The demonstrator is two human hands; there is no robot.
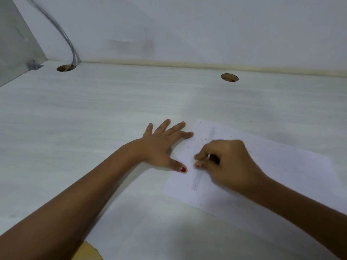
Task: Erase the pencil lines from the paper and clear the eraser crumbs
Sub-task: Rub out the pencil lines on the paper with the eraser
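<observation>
A white sheet of paper (pixel 281 169) lies on the pale desk (pixel 112 113) at the right. A faint grey smeared pencil line (pixel 198 182) runs down its left part. My left hand (pixel 161 147) lies flat with fingers spread, index fingertip and thumb pressing the paper's left edge. My right hand (pixel 227 162) is closed over the line, pinching a small eraser (pixel 209 157) that is almost hidden by the fingers. Dark eraser crumbs (pixel 204 140) are scattered over the paper and a few on the desk beside it.
Two round cable holes are cut in the desk near the wall, one at the back left (pixel 65 68) with a grey cable (pixel 62 30) running into it, one at the back right (pixel 229 77). A side panel (pixel 16 40) closes the left end.
</observation>
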